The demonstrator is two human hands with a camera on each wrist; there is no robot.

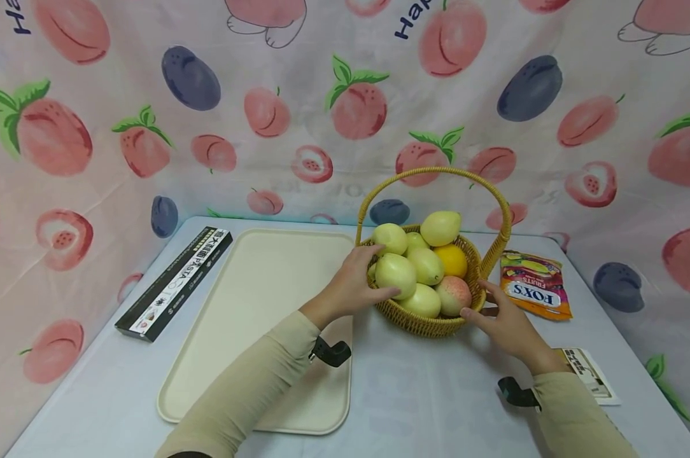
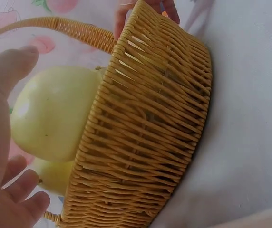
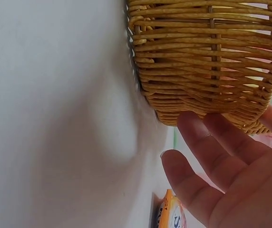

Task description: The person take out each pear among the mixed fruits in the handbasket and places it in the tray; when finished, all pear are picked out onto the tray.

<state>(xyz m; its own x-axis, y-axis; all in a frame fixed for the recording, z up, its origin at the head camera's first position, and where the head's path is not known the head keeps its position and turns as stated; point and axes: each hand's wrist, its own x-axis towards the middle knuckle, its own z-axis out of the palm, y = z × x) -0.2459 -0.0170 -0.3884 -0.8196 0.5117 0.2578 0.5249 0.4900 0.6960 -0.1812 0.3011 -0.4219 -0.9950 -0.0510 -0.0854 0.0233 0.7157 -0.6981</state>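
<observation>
A woven wicker basket (image 1: 419,326) with a tall arched handle stands right of centre. It holds several pale yellow-green fruits (image 1: 395,275), an orange-yellow fruit (image 1: 450,259) and a pinkish peach (image 1: 453,295). My left hand (image 1: 353,286) is at the basket's left side, thumb and fingers spread beside the pale fruit (image 2: 55,114); it does not visibly grip anything. On the other side, my right hand (image 1: 508,324) rests against the basket wall. Its fingers (image 3: 221,152) are nearly straight, the tips against the weave (image 3: 207,61) low down. Part of the left fingers is hidden by fruit in the head view.
Left of the basket lies a cream tray (image 1: 253,305), with a long black pasta box (image 1: 176,283) beyond it. A Fox's candy bag (image 1: 534,285) lies to the right. Behind the right wrist is a partly covered printed packet (image 1: 591,375). A fruit-patterned cloth hangs behind the table.
</observation>
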